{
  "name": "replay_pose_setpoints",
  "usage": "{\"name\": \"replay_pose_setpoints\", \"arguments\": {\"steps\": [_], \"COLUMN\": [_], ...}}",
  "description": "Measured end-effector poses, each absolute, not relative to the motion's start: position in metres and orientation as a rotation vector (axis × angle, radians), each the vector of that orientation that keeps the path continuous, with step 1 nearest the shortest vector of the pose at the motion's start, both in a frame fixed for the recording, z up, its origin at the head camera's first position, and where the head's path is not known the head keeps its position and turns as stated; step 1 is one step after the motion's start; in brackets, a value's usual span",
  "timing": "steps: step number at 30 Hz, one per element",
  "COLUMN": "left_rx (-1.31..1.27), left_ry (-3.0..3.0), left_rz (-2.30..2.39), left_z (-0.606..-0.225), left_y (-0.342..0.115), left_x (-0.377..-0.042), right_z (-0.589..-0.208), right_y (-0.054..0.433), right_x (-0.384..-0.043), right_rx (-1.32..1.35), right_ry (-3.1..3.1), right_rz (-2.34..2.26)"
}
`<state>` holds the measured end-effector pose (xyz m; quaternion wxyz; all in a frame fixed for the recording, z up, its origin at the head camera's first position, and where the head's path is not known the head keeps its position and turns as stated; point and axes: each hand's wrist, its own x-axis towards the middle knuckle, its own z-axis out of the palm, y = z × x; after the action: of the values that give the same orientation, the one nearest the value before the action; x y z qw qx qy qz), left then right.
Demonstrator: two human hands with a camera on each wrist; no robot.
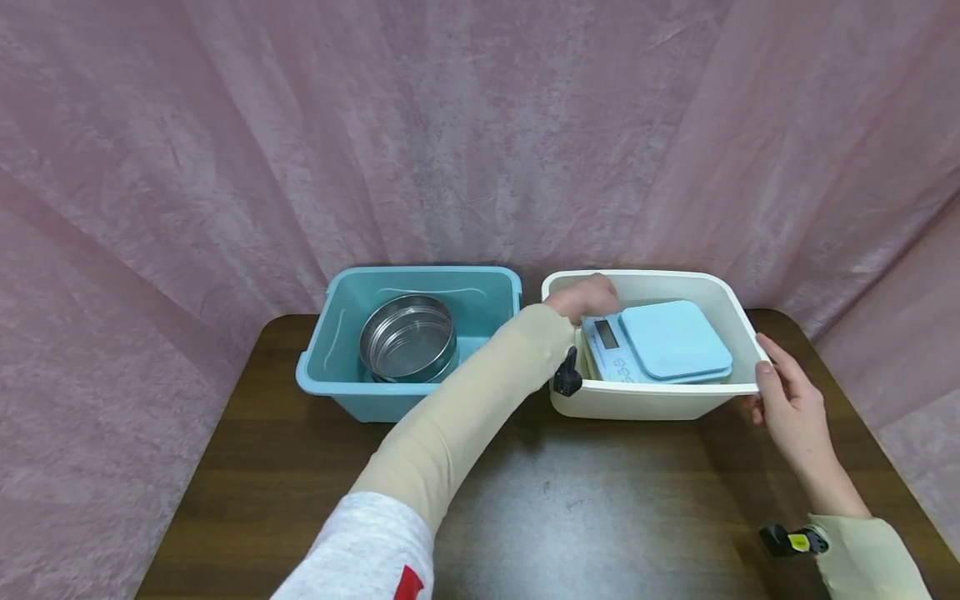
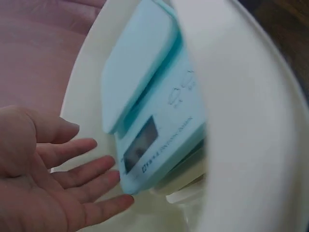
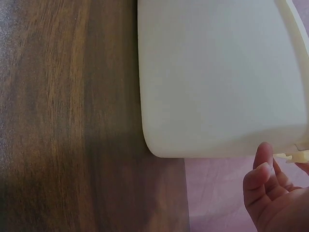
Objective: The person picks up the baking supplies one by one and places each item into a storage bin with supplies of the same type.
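A light-blue kitchen scale (image 1: 675, 340) with a small display lies inside a white plastic bin (image 1: 637, 405) at the right. My left hand (image 1: 587, 297) reaches into the bin's left end. In the left wrist view, its fingers (image 2: 91, 186) are spread and loosely bent beside the display corner of the scale (image 2: 159, 140); whether a fingertip touches it I cannot tell. Something pale lies under the scale, mostly hidden. My right hand (image 1: 797, 417) grips the bin's right rim, thumb on top and fingers below.
Left of the white bin stands a blue plastic bin (image 1: 405, 390) holding round metal sieve-like pans (image 1: 407, 337). Both sit at the back of a dark wooden table (image 1: 585, 508). A pink curtain (image 1: 480, 133) hangs behind. My left arm crosses in front of the blue bin.
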<state>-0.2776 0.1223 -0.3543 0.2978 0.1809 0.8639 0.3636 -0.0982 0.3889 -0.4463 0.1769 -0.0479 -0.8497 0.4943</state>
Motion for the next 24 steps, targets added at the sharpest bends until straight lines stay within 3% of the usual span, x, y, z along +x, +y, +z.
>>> {"name": "replay_pose_setpoints", "arguments": {"steps": [14,24], "left_rx": [0.508,0.764], "left_ry": [2.273,2.266], "left_rz": [1.217,1.152], "left_z": [-0.341,-0.326], "left_y": [0.110,0.085], "left_x": [-0.268,-0.251], "right_z": [-0.448,-0.447], "right_y": [0.389,0.388], "right_x": [-0.098,-0.097], "right_rx": [-0.153,-0.164], "right_ry": [-2.409,-2.404], "right_rz": [1.393,1.404]}}
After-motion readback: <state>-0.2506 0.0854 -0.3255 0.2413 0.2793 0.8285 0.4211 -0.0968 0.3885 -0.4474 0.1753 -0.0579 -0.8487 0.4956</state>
